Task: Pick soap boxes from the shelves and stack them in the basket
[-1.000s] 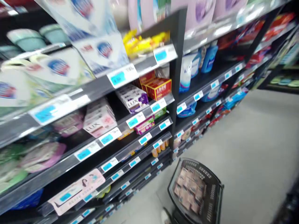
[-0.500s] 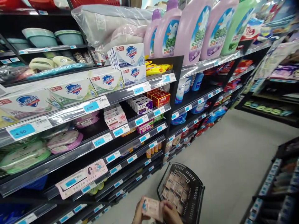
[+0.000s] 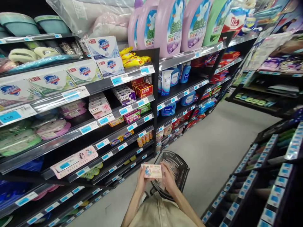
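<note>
Holding a small flat pink packet [image 3: 151,171] between both hands, out in front of the chest, low centre of view; left hand [image 3: 142,180] clamping the left short end, right hand [image 3: 168,179] clamping the right short end, fingers curled round the edges; neither hand nearer, both touching the packet at once. Lying with its long axis left-to-right across the body, printed face tilted up toward the camera; label too small to read.

Sitting just beyond and slightly right of the packet: a black perforated basket [image 3: 180,164] on the floor [image 3: 213,148], partly hidden behind the hands and packet; similar packets showing inside it, near the right hand, count unclear. Lying forward and down from the hands, a touch closer to the right hand than the left.

Running along the left: dark shelving [image 3: 151,94] with blue price tags, well apart from the hands, up and to the left; white soap boxes [image 3: 104,47] up top, pink Lux boxes [image 3: 99,108] mid-level, lilac detergent bottles [image 3: 170,25] on the highest shelf; facing more racking [image 3: 272,164] on the right side of the aisle. Showing at bottom edge: beige clothing [image 3: 161,214] and both bare forearms converging on the packet.
</note>
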Demonstrator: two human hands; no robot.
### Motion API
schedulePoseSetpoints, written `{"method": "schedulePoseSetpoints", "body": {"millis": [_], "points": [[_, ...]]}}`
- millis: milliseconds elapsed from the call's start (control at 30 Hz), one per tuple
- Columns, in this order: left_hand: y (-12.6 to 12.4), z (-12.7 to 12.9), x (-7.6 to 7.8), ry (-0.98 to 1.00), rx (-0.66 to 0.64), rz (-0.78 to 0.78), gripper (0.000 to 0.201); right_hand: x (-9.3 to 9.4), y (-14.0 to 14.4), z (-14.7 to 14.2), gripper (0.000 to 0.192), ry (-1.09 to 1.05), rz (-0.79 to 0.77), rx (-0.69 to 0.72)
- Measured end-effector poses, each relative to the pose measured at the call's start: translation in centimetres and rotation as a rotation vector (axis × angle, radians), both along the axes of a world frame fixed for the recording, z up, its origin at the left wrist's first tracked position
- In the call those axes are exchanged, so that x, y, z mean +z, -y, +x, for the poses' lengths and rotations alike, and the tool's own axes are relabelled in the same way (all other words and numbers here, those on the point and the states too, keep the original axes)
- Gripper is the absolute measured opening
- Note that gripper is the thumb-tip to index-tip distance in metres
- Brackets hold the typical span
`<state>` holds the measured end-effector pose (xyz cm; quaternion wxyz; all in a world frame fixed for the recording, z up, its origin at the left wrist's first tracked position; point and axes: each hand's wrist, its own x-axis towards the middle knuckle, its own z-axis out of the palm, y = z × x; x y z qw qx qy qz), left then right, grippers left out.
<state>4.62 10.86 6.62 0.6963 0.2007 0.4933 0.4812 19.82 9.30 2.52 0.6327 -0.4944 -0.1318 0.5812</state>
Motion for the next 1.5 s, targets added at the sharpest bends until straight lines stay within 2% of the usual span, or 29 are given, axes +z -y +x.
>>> {"method": "schedulePoseSetpoints", "body": {"millis": [133,300,400,567,833,1067,1300,1500], "points": [[1.7,2.6,1.2,0.011,-0.009,0.052,0.075,2.1,0.9,2.3,0.054,0.022,0.014,-0.033],[4.5,3.9,2.9,-0.044,-0.002,0.065,0.078,4.0,3.1,3.8,0.056,0.268,0.053,-0.138],[5.7,4.2,3.8,-0.082,0.011,0.066,0.076,4.5,4.5,4.0,0.054,0.344,0.056,-0.154],[7.0,4.4,4.8,-0.120,0.031,0.130,0.081,4.4,5.9,3.5,0.048,0.353,0.051,-0.226],[8.9,4.8,5.1,-0.139,0.011,0.128,0.078,3.8,7.8,4.0,0.037,0.474,0.093,-0.302],[10.7,5.6,4.9,-0.121,-0.038,0.096,0.071,4.1,9.6,5.3,0.028,0.513,0.134,-0.345],[11.9,6.3,5.2,-0.152,0.015,0.148,0.065,5.2,9.5,5.7,0.026,0.487,0.172,-0.356],[13.2,6.3,5.9,-0.191,0.072,0.207,0.069,7.3,9.3,6.6,0.025,0.503,0.250,-0.337]]}}
